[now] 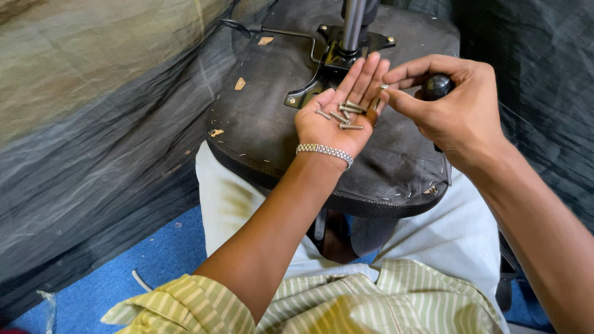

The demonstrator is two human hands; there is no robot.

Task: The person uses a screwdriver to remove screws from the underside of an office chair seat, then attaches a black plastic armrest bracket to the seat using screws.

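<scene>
A person sits with an upturned chair seat (266, 124) resting on the lap, its dark mesh underside facing up; a black metal bracket (328, 59) is fixed at the far middle of the seat, and a shiny metal post (352, 21) rises from it toward the far edge of the view.

The left hand (337, 117) lies palm up over the middle of the seat, its fingers (365, 77) stretched flat and close together, pointing far; several small silver screws (343, 114) rest loose in the palm, clustered near the base of the fingers; a silver link bracelet (325, 151) circles the wrist.

The right hand (455, 111) is just to the right of the left one, curled around a black round-ended tool handle (436, 85); its thumb and forefinger are pinched narrow on one small screw (383, 86) right at the left hand's fingertips, touching or nearly touching them.

Pale trousers (229, 204) show near the seat; striped green and cream shirt sleeves (185, 306) fill the near edge; a blue floor (130, 272) lies at near left, and dark plastic sheeting (93, 161) covers the left side.
</scene>
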